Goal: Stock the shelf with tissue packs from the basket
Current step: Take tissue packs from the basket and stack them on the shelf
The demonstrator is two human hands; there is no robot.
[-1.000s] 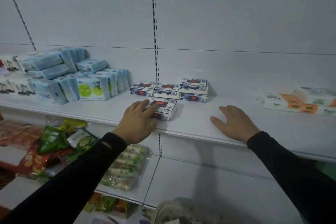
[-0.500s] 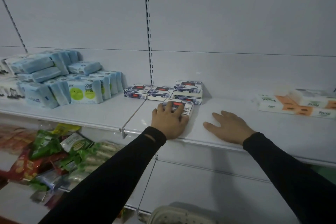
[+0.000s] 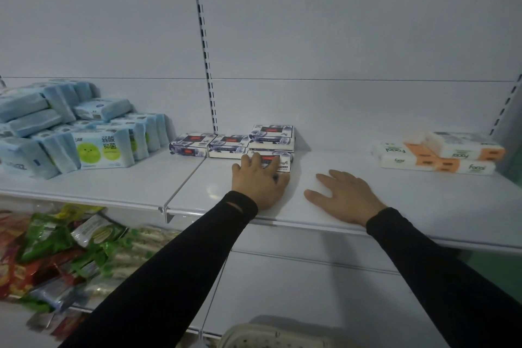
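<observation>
A small white-and-purple tissue pack with a red label lies on the white shelf, pushed up against a stack of two like packs. My left hand lies over it with straight fingers pressing on its top. Two more such packs sit in a row to the left of the stack. Flat on the bare shelf to the right rests my right hand, fingers spread, holding nothing. The pale basket shows only its rim at the bottom edge.
Light blue tissue packs are piled at the shelf's left end. White-and-orange facial tissue packs lie at the right end. Snack bags crowd the lower shelf at left. A slotted upright runs down the back panel.
My left hand has slid the tissue pack to the right and back until it sits against the stack of two. My right hand has stayed flat on the shelf.
</observation>
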